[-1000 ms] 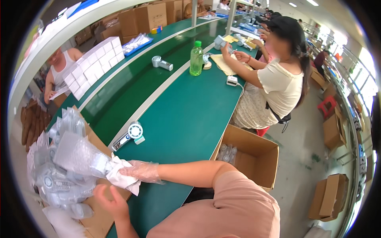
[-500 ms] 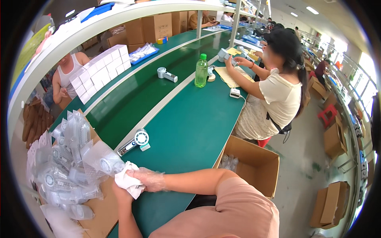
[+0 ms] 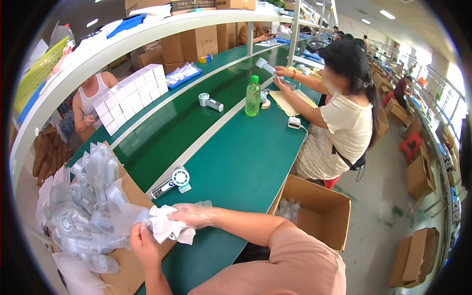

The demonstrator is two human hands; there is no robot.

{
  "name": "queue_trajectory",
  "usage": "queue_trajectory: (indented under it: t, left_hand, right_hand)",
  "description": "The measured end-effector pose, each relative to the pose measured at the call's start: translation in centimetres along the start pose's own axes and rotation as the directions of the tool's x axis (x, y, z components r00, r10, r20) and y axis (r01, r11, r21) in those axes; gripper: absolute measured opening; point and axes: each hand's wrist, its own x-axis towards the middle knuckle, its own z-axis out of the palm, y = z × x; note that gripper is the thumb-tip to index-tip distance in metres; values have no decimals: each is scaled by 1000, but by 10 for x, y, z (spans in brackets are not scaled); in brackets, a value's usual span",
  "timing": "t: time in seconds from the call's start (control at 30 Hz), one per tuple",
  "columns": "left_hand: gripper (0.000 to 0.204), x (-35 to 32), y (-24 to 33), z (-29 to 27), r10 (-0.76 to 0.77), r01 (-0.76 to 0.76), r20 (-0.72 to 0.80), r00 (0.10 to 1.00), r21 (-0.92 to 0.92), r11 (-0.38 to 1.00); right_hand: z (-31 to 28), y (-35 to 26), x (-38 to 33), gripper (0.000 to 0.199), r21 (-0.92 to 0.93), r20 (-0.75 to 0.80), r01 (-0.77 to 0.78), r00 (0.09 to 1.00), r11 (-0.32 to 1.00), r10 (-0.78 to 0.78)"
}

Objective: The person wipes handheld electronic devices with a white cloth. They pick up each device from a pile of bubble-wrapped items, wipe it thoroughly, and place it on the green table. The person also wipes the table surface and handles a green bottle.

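My right hand (image 3: 191,215), in a clear plastic glove, is closed on a crumpled white cloth (image 3: 164,227). Close beside it, my left hand (image 3: 141,240) pinches the edge of a clear bubble-wrap bag (image 3: 129,216). Part of a pale handheld fan seems to show inside the bag; the cloth covers its near end. Just beyond my hands, a white and grey handheld fan (image 3: 180,176) lies on the green table. Many bagged fans (image 3: 78,221) are heaped on a cardboard sheet (image 3: 132,189) to the left.
Another fan (image 3: 211,102) lies on the green belt (image 3: 172,142). A green bottle (image 3: 253,97) stands near a co-worker (image 3: 339,113) at right, who holds a fan part. White boxes (image 3: 130,98) are stacked across the belt. An open carton (image 3: 319,211) stands right of the table.
My left hand has come out from under the cloth and now pinches the bag's edge. The cloth has spread out. The co-worker has raised a pale device toward the belt.
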Motion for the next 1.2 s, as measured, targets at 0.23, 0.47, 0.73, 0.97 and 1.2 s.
queue_trajectory:
  t: [0.23,0.47,0.73,0.97,1.2]
  left_hand:
    - [9,-16,32,-22,-387,396,97,917,-338,854]
    - [9,-39,76,-39,-151,140,195,969,68,988]
    - [9,-36,118,-34,-278,265,360,890,88,960]
    - [9,72,102,-67,534,-376,-155,831,551,745]
    - [11,90,14,-109,352,-119,-200,914,698,706]
  right_hand:
    - [10,-45,-14,23,-714,271,363,932,599,-241]
    - [27,-88,-41,21,-590,394,542,840,599,-372]
    - [19,-106,-56,24,71,358,408,841,910,-405]
    - [1,-63,-26,43,358,-452,133,891,924,47]
    - [-20,-40,-3,50,816,-297,194,949,545,106]
